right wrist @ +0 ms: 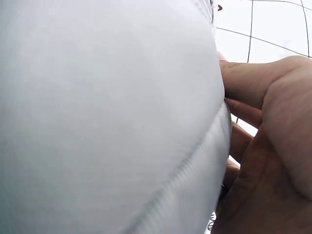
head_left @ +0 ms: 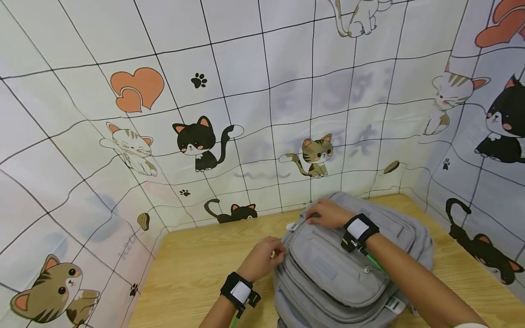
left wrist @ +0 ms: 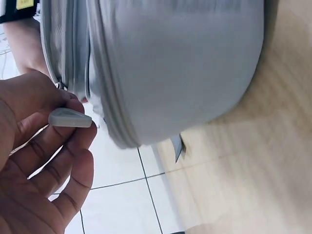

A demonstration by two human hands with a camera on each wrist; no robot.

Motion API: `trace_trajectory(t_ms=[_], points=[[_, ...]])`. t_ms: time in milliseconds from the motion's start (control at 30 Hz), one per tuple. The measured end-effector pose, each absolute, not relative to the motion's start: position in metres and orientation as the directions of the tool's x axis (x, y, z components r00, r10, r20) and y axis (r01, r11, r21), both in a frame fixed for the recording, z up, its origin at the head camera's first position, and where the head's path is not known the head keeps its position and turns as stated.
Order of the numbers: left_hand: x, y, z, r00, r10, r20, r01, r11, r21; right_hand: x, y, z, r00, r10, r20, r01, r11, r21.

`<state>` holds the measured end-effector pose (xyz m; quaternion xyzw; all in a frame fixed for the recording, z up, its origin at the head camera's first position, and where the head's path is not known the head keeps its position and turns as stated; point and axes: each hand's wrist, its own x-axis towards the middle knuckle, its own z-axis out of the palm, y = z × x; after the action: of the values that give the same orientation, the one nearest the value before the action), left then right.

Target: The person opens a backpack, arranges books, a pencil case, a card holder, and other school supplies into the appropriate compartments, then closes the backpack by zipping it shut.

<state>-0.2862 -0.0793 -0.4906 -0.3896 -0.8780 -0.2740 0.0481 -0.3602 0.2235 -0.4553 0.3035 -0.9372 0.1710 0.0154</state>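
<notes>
A grey backpack lies on the wooden table with its front pocket facing up. At its left side, my left hand pinches a grey zipper pull between thumb and fingers, close by the zipper track. My right hand is at the far upper edge of the bag. In the right wrist view its thumb and fingers grip the fabric edge of the backpack; the fingertips are partly hidden behind the cloth. Another zipper pull hangs on the front pocket.
The light wooden table extends to the left of the bag. Behind it and at both sides hangs a white gridded sheet printed with cats and hearts. A white buckle sits at the bag's near right side.
</notes>
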Motion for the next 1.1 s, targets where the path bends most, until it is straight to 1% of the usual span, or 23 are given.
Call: trace_trajectory(t_ms=[267, 400, 500, 633, 733, 833, 933, 1033, 1100], points=[[-0.259, -0.081, -0.505, -0.731, 0.615, 0.296, 0.666, 0.547, 0.507, -0.354, 0.219, -0.449, -0.812, -0.569, 0.131, -0.578, 0.751, -0.320], [-0.247, -0.080, -0.513, -0.732, 0.600, 0.321, 0.666, 0.532, 0.523, -0.353, 0.219, -0.451, -0.812, -0.568, 0.134, -0.577, 0.749, -0.326], [-0.239, -0.076, -0.515, -0.724, 0.593, 0.353, 0.680, 0.527, 0.510, -0.353, 0.220, -0.449, -0.810, -0.570, 0.136, -0.579, 0.745, -0.330], [-0.235, -0.071, -0.512, -0.745, 0.566, 0.353, 0.660, 0.552, 0.509, -0.353, 0.221, -0.442, -0.800, -0.585, 0.132, -0.593, 0.740, -0.318], [-0.235, -0.067, -0.510, -0.772, 0.544, 0.330, 0.629, 0.574, 0.524, -0.347, 0.218, -0.427, -0.781, -0.615, 0.111, -0.615, 0.724, -0.313], [-0.234, -0.065, -0.509, -0.786, 0.535, 0.311, 0.609, 0.582, 0.538, -0.329, 0.201, -0.407, -0.738, -0.672, 0.054, -0.647, 0.683, -0.340], [-0.231, -0.064, -0.512, -0.786, 0.525, 0.326, 0.610, 0.577, 0.543, -0.305, 0.177, -0.399, -0.667, -0.744, -0.040, -0.695, 0.640, -0.328], [-0.226, -0.063, -0.517, -0.777, 0.501, 0.382, 0.628, 0.569, 0.531, -0.288, 0.162, -0.410, -0.559, -0.826, -0.074, -0.800, 0.561, -0.214], [-0.224, -0.062, -0.520, -0.765, 0.479, 0.431, 0.644, 0.560, 0.521, -0.282, 0.157, -0.420, -0.518, -0.854, -0.045, -0.847, 0.520, -0.113]])
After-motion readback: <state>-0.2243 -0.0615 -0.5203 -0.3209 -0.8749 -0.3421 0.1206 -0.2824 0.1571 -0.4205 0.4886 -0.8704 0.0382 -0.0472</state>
